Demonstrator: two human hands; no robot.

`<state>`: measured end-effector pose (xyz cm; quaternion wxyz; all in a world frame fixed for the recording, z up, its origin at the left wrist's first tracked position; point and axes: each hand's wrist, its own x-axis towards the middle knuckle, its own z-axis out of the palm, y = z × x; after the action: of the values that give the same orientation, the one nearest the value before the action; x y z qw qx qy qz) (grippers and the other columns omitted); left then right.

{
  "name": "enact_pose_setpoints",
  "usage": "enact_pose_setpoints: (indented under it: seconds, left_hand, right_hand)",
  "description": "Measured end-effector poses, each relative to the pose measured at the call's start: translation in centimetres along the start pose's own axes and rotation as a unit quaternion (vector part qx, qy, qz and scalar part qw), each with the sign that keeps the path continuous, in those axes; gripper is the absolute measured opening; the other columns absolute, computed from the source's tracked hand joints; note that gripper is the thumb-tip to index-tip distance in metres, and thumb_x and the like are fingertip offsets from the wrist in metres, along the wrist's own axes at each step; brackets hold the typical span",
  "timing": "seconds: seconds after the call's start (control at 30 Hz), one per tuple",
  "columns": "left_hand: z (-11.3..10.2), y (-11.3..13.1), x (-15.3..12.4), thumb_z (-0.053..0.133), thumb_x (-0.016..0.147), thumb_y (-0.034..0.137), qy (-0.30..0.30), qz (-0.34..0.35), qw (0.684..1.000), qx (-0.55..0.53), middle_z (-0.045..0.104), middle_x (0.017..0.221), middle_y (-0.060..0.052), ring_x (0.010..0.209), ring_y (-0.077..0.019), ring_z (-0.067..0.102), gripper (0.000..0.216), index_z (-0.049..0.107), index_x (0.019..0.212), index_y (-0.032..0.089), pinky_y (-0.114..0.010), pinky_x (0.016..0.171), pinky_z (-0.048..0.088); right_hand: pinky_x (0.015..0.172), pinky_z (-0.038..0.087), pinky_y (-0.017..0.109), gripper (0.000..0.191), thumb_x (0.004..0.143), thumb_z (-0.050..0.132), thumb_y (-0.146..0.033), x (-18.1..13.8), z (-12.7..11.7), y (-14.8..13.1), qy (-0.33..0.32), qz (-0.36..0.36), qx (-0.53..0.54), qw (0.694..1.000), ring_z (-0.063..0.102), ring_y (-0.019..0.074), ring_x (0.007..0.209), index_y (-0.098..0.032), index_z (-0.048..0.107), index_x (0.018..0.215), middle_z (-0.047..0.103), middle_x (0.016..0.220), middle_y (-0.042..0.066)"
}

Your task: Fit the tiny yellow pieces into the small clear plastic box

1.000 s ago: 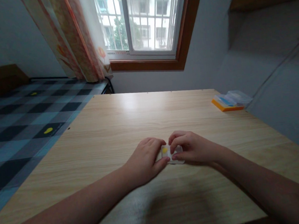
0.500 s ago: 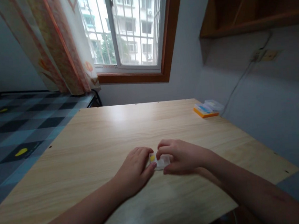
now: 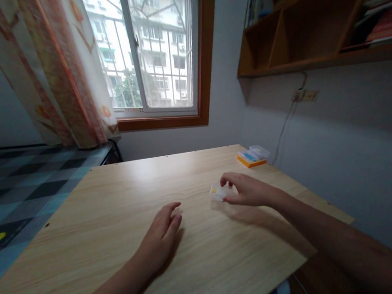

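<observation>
A small translucent plastic box [image 3: 217,193] with a yellow patch on its left part is pinched in my right hand [image 3: 245,190]. Thumb and fingers close on its right side, and a shadow on the tabletop below suggests that it is slightly raised. My left hand [image 3: 165,228] rests low over the wooden table [image 3: 131,233], to the left of the box and apart from it. Its thumb and index finger point forward with a gap between them, and nothing shows in it.
At the table's far right corner lies an orange-edged case [image 3: 251,163] with a clear box [image 3: 259,152] beside it. Wooden shelves [image 3: 311,63] hang on the right wall above a socket [image 3: 309,95] with a cable. A checked bed [image 3: 26,187] stands at the left.
My left hand has let go of the small box and drawn back to the left. My right hand has carried the box forward and rightward. The view has tilted up and turned right.
</observation>
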<state>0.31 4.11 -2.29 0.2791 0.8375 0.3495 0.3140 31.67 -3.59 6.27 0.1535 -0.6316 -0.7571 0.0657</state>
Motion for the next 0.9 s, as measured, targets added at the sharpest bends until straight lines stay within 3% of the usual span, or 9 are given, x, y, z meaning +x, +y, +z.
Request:
enact_pose_setpoints:
  seconds: [0.23,0.37,0.63,0.9]
  left_hand:
    - [0.0,-0.4,0.0,0.039,0.102,0.050,0.005,-0.008,1.000,-0.005,0.066,0.130,-0.014,0.115,-0.0282,0.067,0.047,0.058,0.131,0.018,-0.047,0.103,0.055]
    - [0.0,-0.4,-0.2,0.039,0.101,0.053,-0.002,-0.016,1.000,-0.005,0.067,0.128,-0.014,0.114,-0.0287,0.068,0.050,0.059,0.131,0.019,-0.048,0.103,0.055]
    - [0.0,-0.6,-0.5,0.040,0.102,0.051,-0.007,-0.010,1.000,0.012,0.067,0.132,-0.012,0.118,-0.0278,0.068,0.047,0.059,0.133,0.022,-0.046,0.103,0.056]
    - [-0.1,-0.9,-0.6,0.039,0.103,0.045,-0.015,0.045,0.996,0.081,0.066,0.135,-0.008,0.124,-0.0262,0.064,0.040,0.070,0.121,0.026,-0.045,0.106,0.055]
  right_hand:
    - [0.081,0.044,0.022,0.033,0.088,0.067,-0.031,3.9,-6.4,11.7,0.081,0.201,-0.122,0.969,0.064,0.0183,0.098,-0.014,0.064,0.116,0.068,0.115,0.011]
    - [0.086,0.050,0.029,0.039,0.093,0.066,-0.038,6.4,-7.9,16.1,0.075,0.302,-0.161,0.937,0.063,0.0177,0.097,-0.012,0.062,0.122,0.066,0.112,0.010]
    - [0.094,0.054,0.037,0.042,0.100,0.059,-0.048,8.8,-5.5,19.7,0.031,0.371,-0.183,0.910,0.061,0.0170,0.103,-0.013,0.060,0.125,0.062,0.116,0.009]
    - [0.098,0.056,0.040,0.038,0.101,0.060,-0.042,9.1,-4.0,19.8,0.006,0.380,-0.197,0.904,0.062,0.0184,0.110,-0.013,0.061,0.127,0.062,0.122,0.009]
